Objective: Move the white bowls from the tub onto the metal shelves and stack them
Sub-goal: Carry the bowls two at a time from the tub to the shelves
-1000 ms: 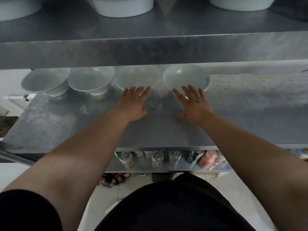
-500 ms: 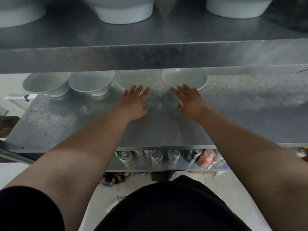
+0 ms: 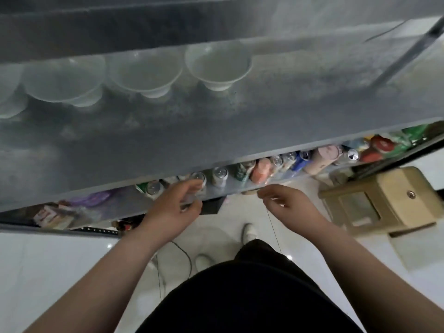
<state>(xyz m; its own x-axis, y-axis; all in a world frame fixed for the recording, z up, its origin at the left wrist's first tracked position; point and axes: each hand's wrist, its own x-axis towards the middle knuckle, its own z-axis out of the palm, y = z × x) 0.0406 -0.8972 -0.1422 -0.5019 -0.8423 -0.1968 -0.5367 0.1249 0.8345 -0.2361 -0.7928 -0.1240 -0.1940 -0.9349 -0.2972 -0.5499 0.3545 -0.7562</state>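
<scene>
Several white bowls stand in a row at the back of the metal shelf; the rightmost bowl is upright, and two more bowls sit to its left. The frame is blurred by motion. My left hand hangs in front of the shelf's front edge with fingers loosely curled and holds nothing. My right hand is also off the shelf, below its front edge, fingers loosely bent and empty. No tub is in view.
A lower shelf holds several cans and bottles. A beige plastic stool stands on the white tiled floor to the right. A thin cable lies on the floor near my feet. A shelf post rises at upper right.
Both hands have drawn back from the bowls on the shelf to below its front edge. The view has swung down and to the right, now showing the floor and stool.
</scene>
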